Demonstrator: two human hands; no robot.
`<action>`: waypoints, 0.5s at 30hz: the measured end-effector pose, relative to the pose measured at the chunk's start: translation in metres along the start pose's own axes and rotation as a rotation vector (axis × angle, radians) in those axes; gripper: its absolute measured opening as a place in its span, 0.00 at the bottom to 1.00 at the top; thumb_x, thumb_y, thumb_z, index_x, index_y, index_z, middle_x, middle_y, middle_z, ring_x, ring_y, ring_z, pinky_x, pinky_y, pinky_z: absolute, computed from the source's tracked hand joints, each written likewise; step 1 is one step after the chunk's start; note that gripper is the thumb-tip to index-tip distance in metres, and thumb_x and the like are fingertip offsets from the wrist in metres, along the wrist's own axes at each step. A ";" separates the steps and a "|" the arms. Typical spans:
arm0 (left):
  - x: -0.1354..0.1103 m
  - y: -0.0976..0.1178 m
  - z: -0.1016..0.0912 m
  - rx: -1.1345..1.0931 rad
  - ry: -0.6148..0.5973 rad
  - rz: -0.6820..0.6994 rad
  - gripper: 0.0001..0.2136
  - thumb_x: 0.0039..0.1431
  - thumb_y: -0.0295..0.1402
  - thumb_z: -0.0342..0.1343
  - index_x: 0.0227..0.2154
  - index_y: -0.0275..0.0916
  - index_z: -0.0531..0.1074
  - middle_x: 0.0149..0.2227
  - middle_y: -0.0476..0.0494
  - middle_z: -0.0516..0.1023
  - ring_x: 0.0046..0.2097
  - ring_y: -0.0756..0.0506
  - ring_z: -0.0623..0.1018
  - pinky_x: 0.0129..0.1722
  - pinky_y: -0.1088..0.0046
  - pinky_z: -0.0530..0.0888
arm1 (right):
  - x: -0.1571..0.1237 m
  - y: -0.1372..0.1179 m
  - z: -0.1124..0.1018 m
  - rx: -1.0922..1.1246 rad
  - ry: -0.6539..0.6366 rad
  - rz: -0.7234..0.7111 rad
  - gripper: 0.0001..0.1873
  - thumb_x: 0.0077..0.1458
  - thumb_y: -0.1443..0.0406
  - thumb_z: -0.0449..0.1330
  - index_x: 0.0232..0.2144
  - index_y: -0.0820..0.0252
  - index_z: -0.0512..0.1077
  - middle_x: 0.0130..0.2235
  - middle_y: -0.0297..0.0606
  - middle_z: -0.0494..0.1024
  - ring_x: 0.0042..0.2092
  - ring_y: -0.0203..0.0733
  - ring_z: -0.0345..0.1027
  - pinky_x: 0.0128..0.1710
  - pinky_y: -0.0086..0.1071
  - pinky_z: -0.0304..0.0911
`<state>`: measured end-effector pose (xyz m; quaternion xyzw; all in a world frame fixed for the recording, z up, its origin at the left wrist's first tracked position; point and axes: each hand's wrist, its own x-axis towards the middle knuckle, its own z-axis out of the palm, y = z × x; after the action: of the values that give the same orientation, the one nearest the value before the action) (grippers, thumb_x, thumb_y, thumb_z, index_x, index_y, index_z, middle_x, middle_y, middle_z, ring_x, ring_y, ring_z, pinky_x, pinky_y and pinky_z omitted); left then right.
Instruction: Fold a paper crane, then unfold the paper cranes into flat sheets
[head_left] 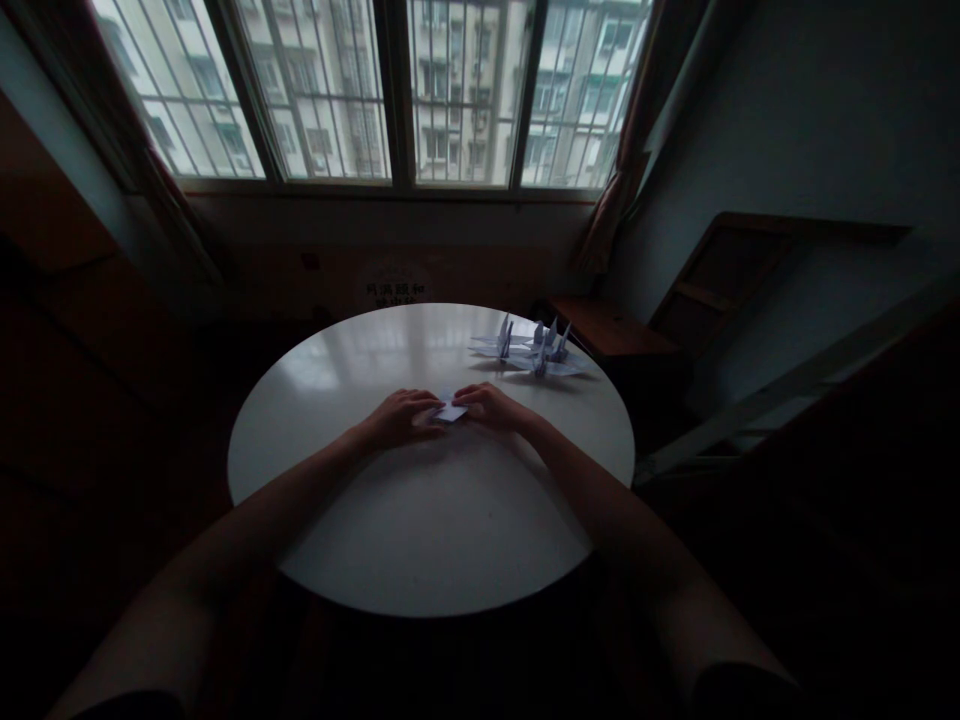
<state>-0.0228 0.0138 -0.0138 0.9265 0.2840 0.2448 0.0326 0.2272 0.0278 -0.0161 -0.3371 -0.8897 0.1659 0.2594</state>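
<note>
A small folded piece of white paper lies on the round white table between my two hands. From the left, my left hand grips its edge, thumb toward me and fingers on the far side. My right hand is closed on the opposite edge, with the fingertips pressed on the paper. The parts of the paper under my fingers are hidden. Beyond my right hand, several folded paper cranes stand close together with their wings spread.
The round table has a glossy top that reflects the window behind it. A low wooden cabinet stands past its far right edge. A wooden frame leans by the right wall. Curtains hang at both sides of the window.
</note>
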 end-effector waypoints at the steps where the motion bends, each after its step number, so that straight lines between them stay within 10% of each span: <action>1: 0.000 -0.001 0.001 0.002 0.013 0.008 0.22 0.56 0.48 0.60 0.49 0.41 0.75 0.46 0.38 0.79 0.45 0.42 0.78 0.48 0.65 0.71 | 0.001 -0.001 0.000 0.027 0.017 -0.022 0.11 0.54 0.66 0.63 0.41 0.56 0.80 0.46 0.45 0.79 0.44 0.44 0.74 0.48 0.37 0.66; 15: 0.005 -0.003 0.002 -0.588 0.251 -0.268 0.22 0.60 0.49 0.54 0.25 0.34 0.78 0.27 0.41 0.81 0.34 0.44 0.80 0.37 0.71 0.75 | 0.003 -0.007 0.000 0.158 0.185 0.096 0.14 0.53 0.57 0.62 0.30 0.63 0.77 0.31 0.38 0.77 0.36 0.40 0.68 0.39 0.32 0.62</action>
<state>-0.0201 0.0194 -0.0138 0.7946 0.3226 0.4216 0.2948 0.2210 0.0250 -0.0120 -0.3719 -0.8290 0.2157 0.3578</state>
